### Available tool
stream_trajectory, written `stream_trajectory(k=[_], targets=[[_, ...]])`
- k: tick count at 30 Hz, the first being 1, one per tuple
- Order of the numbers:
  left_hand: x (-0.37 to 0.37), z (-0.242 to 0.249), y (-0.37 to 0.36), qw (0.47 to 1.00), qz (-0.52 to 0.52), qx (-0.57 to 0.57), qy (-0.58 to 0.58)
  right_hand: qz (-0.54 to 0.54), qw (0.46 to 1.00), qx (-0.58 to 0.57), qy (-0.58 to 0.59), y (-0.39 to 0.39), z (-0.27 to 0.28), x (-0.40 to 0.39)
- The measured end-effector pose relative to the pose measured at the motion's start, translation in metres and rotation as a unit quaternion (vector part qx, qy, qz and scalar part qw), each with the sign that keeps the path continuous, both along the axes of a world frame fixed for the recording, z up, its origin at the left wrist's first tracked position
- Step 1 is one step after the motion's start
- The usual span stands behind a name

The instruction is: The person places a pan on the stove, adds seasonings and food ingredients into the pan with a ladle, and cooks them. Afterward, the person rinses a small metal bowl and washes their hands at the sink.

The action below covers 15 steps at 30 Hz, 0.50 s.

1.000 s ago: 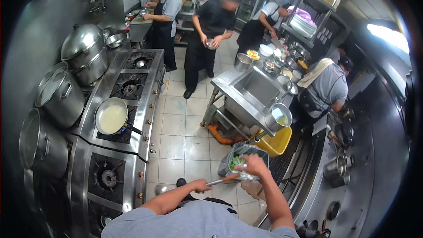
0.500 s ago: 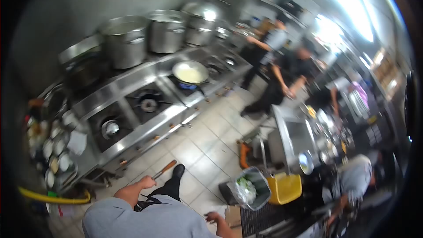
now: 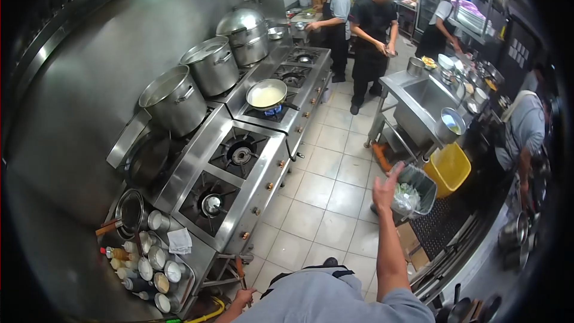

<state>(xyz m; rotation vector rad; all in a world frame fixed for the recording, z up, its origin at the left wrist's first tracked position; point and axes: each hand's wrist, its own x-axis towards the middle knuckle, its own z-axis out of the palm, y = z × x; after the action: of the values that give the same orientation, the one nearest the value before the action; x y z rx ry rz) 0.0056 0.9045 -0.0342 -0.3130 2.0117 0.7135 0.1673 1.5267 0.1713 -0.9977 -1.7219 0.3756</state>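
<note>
My left hand (image 3: 242,298) is low in the frame by the front corner of the stove, its fingers closed round the metal shaft of a wooden-handled tool (image 3: 240,269). The handle points up and away from me; the tool's other end is out of sight. My right hand (image 3: 385,190) is stretched forward with its fingers extended and nothing in it. Behind it, nearest in the picture, is a grey bin (image 3: 426,188) with a clear plastic bag (image 3: 406,199) in it. On a lit burner sits a frying pan (image 3: 266,94) holding something pale yellow.
Large steel pots (image 3: 173,98) line the stove's back. Bottles and containers (image 3: 156,257) crowd the near left corner beside a white cloth (image 3: 179,241). A steel sink (image 3: 427,93) and yellow bin (image 3: 448,169) stand right of the tiled floor (image 3: 317,188). Several co-workers (image 3: 375,33) stand beyond and right.
My view has turned and steadied. My right arm has reached forward from beside my body. My left hand, still gripping the wooden-handled tool, is now lower in view, beside the stove corner.
</note>
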Motion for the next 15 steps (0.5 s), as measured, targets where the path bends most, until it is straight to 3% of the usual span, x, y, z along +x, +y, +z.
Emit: stream_trajectory(k=[1,3,4,7,8,10,11,12,13,14,15], targets=[[-0.008,-0.012,-0.01,0.998,0.046,0.037,0.006,-0.002,1.0,0.003,-0.001,-0.018,0.009,-0.01],[-0.029,-0.02,-0.02,0.997,0.054,0.044,0.037,0.042,0.99,-0.124,-0.046,-0.056,0.03,-0.035],[-0.036,-0.019,-0.025,0.995,0.062,0.047,0.066,0.041,0.995,-0.093,-0.013,-0.07,0.025,-0.047],[-0.062,-0.012,-0.032,0.985,0.061,0.11,0.117,0.048,0.984,-0.103,-0.137,-0.097,-0.048,-0.065],[-0.07,-0.013,-0.029,0.985,0.055,0.119,0.113,0.148,0.907,-0.313,-0.239,-0.109,-0.047,-0.07],[-0.085,-0.013,-0.038,0.983,0.034,0.138,0.119,0.322,0.812,-0.457,-0.168,-0.147,-0.107,-0.072],[-0.093,-0.025,-0.046,0.985,0.024,0.139,0.103,0.319,0.769,-0.514,-0.208,-0.171,-0.132,-0.067],[-0.098,-0.027,-0.056,0.985,0.017,0.141,0.094,0.301,0.755,-0.506,-0.289,-0.192,-0.175,-0.055],[-0.102,-0.029,-0.059,0.987,-0.01,0.132,0.096,0.303,0.758,-0.417,-0.4,-0.211,-0.233,-0.033],[-0.102,-0.032,-0.059,0.987,-0.036,0.125,0.098,0.268,0.744,-0.423,-0.442,-0.242,-0.275,-0.005],[-0.099,-0.028,-0.057,0.986,-0.038,0.133,0.09,0.254,0.674,-0.506,-0.475,-0.274,-0.255,0.018]])
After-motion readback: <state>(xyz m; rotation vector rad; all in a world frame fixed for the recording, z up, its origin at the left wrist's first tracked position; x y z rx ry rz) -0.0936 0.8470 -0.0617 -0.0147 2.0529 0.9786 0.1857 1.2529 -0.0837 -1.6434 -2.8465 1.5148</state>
